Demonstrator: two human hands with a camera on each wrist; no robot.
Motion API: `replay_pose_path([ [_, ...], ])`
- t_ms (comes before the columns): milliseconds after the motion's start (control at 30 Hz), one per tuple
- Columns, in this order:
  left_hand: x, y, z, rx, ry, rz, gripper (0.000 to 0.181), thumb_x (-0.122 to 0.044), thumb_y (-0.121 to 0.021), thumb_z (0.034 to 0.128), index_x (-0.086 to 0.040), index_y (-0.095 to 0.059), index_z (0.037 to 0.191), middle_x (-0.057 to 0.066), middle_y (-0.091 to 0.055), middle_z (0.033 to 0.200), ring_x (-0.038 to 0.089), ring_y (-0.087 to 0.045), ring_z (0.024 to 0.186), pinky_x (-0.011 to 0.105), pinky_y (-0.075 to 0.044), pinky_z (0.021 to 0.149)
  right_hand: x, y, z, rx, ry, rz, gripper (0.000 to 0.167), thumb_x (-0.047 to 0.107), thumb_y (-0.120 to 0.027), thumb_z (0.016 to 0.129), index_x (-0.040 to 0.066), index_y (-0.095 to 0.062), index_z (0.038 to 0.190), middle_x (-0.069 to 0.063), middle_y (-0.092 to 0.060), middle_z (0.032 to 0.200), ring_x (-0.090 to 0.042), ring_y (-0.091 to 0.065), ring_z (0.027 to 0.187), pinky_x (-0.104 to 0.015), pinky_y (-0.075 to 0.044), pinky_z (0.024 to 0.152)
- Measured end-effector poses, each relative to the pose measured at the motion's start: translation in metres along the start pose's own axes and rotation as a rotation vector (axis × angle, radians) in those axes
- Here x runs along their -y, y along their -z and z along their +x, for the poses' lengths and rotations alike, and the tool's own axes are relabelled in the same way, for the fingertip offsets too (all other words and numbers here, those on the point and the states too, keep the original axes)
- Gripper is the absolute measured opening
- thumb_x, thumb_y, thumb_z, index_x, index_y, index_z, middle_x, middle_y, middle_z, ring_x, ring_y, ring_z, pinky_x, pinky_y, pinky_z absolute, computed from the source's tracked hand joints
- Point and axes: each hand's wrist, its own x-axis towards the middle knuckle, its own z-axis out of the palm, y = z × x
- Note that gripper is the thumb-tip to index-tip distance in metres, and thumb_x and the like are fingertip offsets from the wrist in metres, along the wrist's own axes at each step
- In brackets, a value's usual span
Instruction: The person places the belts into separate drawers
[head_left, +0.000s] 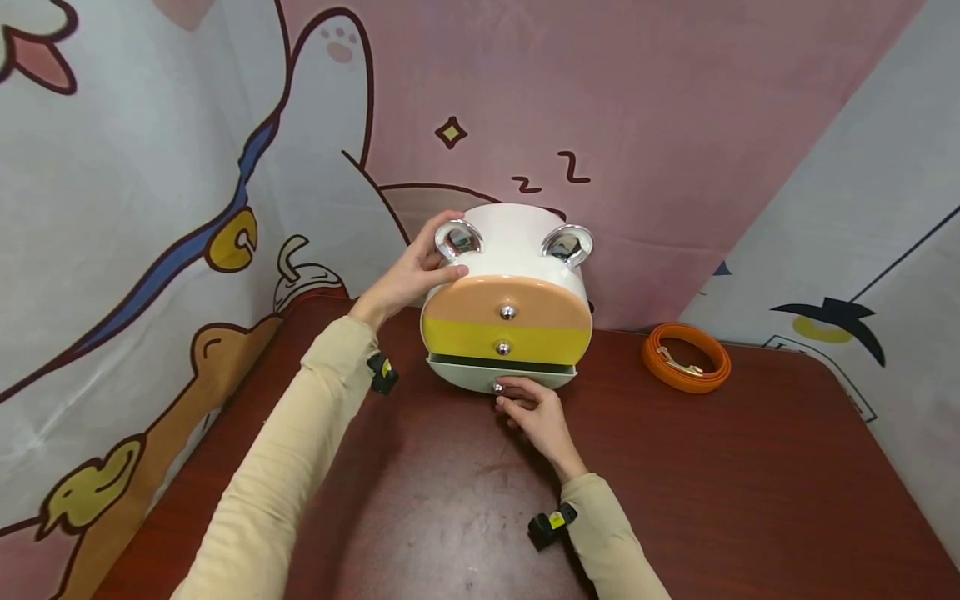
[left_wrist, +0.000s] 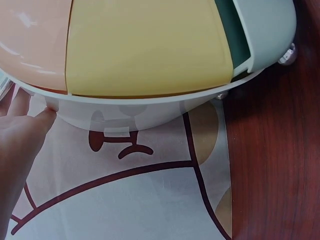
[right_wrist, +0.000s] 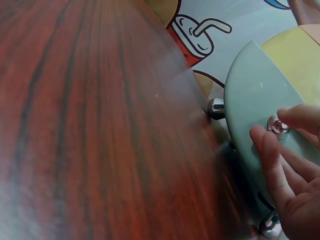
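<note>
A rounded white drawer box (head_left: 517, 237) with two chrome ear-shaped rings stands at the back of the table. Its front has a peach drawer (head_left: 540, 302), a yellow drawer (head_left: 551, 340) and a pale green bottom drawer (head_left: 457, 374). The green one sits slightly out, with a dark gap above it. My left hand (head_left: 408, 277) rests on the box's upper left side, thumb and fingers spread about the left chrome ring (head_left: 459, 240). With thumb and fingertips, my right hand (head_left: 542, 421) pinches the round chrome knob (right_wrist: 276, 125) of the green drawer.
A coiled orange belt (head_left: 686, 379) with a gold buckle lies to the right of the box. The reddish-brown wooden table (head_left: 427, 500) meets a cartoon-printed cloth (head_left: 600, 108) behind and at the left. Short chrome feet (right_wrist: 217, 108) hold up the box.
</note>
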Motion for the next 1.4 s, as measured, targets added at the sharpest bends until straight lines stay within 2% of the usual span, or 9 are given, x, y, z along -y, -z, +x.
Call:
replay_pose_path([
  [233, -0.001, 0.000, 0.000, 0.001, 0.001, 0.001, 0.072, 0.000, -0.062, 0.0928, -0.027, -0.026, 0.149, 0.013, -0.041, 0.140, 0.026, -0.053, 0.116, 0.034, -0.049, 0.084, 0.008, -0.004, -0.001, -0.051, 0.063, -0.056, 0.027, -0.011, -0.065, 0.085, -0.012, -0.065, 0.113, -0.031, -0.065, 0.104, -0.047, -0.062, 0.087, -0.043, -0.054, 0.061],
  [467, 0.000, 0.000, 0.000, 0.007, 0.003, -0.016, 0.071, 0.001, -0.062, 0.0927, -0.027, -0.027, 0.148, 0.015, -0.040, 0.141, 0.026, -0.053, 0.117, 0.034, -0.049, 0.085, 0.008, -0.015, 0.000, -0.215, 0.132, -0.134, 0.019, -0.006, -0.073, 0.081, -0.009, -0.071, 0.100, -0.024, -0.069, 0.092, -0.034, -0.067, 0.079, -0.028, -0.052, 0.055],
  [567, 0.001, 0.000, 0.000, 0.006, 0.002, -0.018, 0.070, 0.001, -0.061, 0.0928, -0.028, -0.028, 0.148, 0.011, -0.042, 0.140, 0.026, -0.052, 0.118, 0.034, -0.048, 0.086, 0.009, -0.021, 0.000, -0.283, 0.165, -0.166, 0.016, -0.006, -0.075, 0.080, -0.008, -0.072, 0.096, -0.021, -0.070, 0.088, -0.034, -0.068, 0.080, -0.022, -0.050, 0.059],
  [700, 0.001, 0.000, 0.001, 0.004, 0.001, -0.015, 0.070, 0.001, -0.061, 0.0930, -0.028, -0.028, 0.148, 0.010, -0.041, 0.140, 0.026, -0.052, 0.119, 0.035, -0.048, 0.087, 0.010, -0.028, -0.001, -0.344, 0.195, -0.191, 0.014, -0.008, -0.074, 0.080, -0.008, -0.071, 0.093, -0.021, -0.070, 0.085, -0.036, -0.068, 0.078, -0.021, -0.051, 0.062],
  [867, -0.001, 0.000, 0.000, 0.000, 0.008, -0.004, 0.071, 0.000, -0.062, 0.0931, -0.028, -0.027, 0.148, 0.010, -0.041, 0.140, 0.025, -0.052, 0.118, 0.035, -0.047, 0.087, 0.004, -0.031, -0.001, -0.382, 0.189, -0.172, 0.014, -0.009, -0.073, 0.080, -0.009, -0.071, 0.093, -0.022, -0.069, 0.083, -0.035, -0.068, 0.076, -0.019, -0.050, 0.061],
  [1000, 0.000, -0.001, -0.001, -0.001, 0.014, -0.002, 0.071, -0.001, -0.062, 0.0929, -0.029, -0.027, 0.148, 0.011, -0.041, 0.140, 0.025, -0.053, 0.117, 0.034, -0.047, 0.087, -0.018, -0.028, 0.003, -0.405, 0.157, -0.116, 0.014, -0.005, -0.075, 0.080, -0.003, -0.075, 0.094, -0.017, -0.071, 0.084, -0.029, -0.068, 0.076, -0.015, -0.048, 0.059],
  [1100, 0.001, -0.001, -0.001, 0.000, 0.011, 0.001, 0.072, 0.000, -0.062, 0.0928, -0.028, -0.027, 0.149, 0.012, -0.040, 0.141, 0.025, -0.052, 0.119, 0.034, -0.047, 0.088, -0.031, -0.025, 0.006, -0.400, 0.124, -0.063, 0.015, -0.004, -0.075, 0.081, 0.001, -0.076, 0.095, -0.014, -0.072, 0.084, -0.022, -0.068, 0.073, -0.017, -0.050, 0.058],
  [1233, 0.001, -0.001, 0.000, -0.004, 0.006, 0.008, 0.072, -0.001, -0.063, 0.0928, -0.029, -0.027, 0.149, 0.011, -0.041, 0.142, 0.025, -0.051, 0.120, 0.034, -0.047, 0.088, -0.032, -0.022, 0.004, -0.403, 0.081, -0.020, 0.015, -0.007, -0.073, 0.081, -0.003, -0.073, 0.095, -0.017, -0.071, 0.082, -0.017, -0.068, 0.069, -0.022, -0.053, 0.059],
  [1400, 0.001, -0.001, 0.000, -0.014, 0.011, 0.004, 0.071, -0.001, -0.063, 0.0926, -0.029, -0.028, 0.148, 0.009, -0.041, 0.142, 0.024, -0.052, 0.120, 0.034, -0.047, 0.088, -0.029, -0.021, 0.002, -0.398, 0.019, -0.099, 0.013, -0.001, -0.077, 0.079, -0.002, -0.073, 0.091, -0.014, -0.071, 0.080, -0.016, -0.068, 0.068, -0.022, -0.053, 0.057],
])
